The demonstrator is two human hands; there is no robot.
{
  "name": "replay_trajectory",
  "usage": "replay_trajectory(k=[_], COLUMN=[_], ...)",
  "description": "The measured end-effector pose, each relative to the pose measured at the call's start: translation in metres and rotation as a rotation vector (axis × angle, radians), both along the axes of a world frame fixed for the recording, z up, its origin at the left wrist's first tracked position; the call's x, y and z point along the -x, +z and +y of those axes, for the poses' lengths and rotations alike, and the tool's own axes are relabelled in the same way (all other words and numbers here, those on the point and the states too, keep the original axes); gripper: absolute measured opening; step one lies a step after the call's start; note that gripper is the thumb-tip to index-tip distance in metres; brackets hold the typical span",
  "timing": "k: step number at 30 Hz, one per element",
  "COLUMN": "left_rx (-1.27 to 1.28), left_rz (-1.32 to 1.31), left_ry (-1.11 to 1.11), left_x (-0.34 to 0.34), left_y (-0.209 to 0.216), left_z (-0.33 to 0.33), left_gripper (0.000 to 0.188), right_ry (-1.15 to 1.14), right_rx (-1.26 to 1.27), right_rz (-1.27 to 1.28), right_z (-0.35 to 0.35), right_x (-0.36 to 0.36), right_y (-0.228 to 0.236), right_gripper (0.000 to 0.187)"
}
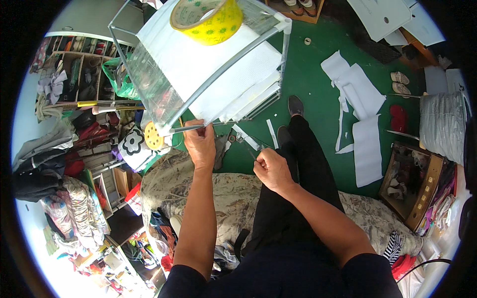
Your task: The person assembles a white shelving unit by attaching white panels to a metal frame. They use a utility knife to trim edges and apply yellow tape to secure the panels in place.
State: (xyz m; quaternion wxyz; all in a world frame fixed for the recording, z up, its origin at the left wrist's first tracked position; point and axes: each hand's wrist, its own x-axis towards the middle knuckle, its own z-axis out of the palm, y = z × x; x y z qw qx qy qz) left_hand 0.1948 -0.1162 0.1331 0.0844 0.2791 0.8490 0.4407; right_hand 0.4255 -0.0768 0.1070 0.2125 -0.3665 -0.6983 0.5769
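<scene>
A rack of grey tubes (221, 43) with clear film at its sides stands in front of me. White sheets (218, 69) cover its top and show in layers down its near side. On top rests a large yellow roll of tape (218, 27). My left hand (200, 146) pinches the near lower edge of the rack close to its left corner; the fingertips are partly hidden. Lower and to the right, my right hand (274, 170) is closed around a thin dark tool (250, 152) that points toward the rack; its kind is unclear.
Cut white sheets (367, 149) lie on the green floor (318, 124) at right, with narrow strips nearer my feet. A wooden drawer (422, 193) stands at far right. Shelves of shoes and clothes (82, 74) fill the left. Behind my legs is a patterned cloth-covered seat (231, 191).
</scene>
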Motion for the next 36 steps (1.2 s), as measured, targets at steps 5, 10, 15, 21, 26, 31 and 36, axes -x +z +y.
replay_trajectory(k=[5,10,15,21,26,31,36], left_rx=[-0.012,-0.148,-0.278,-0.188,-0.154,-0.104,0.059], left_rz=[-0.04,-0.221,-0.326,-0.438,-0.463,-0.343,-0.302], left_ry=[0.003,-0.052,-0.083,-0.204,-0.212,-0.268,-0.318], left_x=[-0.007,-0.018,-0.014,0.004,0.014,0.018,0.019], left_y=[0.003,0.009,0.017,0.029,0.027,0.035,0.042], left_z=[-0.002,-0.013,-0.017,-0.016,-0.018,-0.015,-0.017], left_gripper=[0.031,0.04,0.049,0.031,0.025,0.023,0.023], right_ry=[-0.004,-0.024,-0.04,-0.044,-0.037,-0.032,-0.081], right_rx=[0.007,-0.003,0.043,0.071,0.09,0.088,0.078], right_rz=[0.011,0.02,0.033,0.056,0.071,0.11,0.131], right_z=[0.001,0.006,0.009,0.01,0.015,0.021,0.035], right_x=[-0.003,-0.003,0.0,0.002,0.002,0.008,0.011], right_y=[0.0,0.005,0.005,0.009,0.02,0.024,0.028], right_gripper=[0.019,0.019,0.018,0.017,0.017,0.017,0.016])
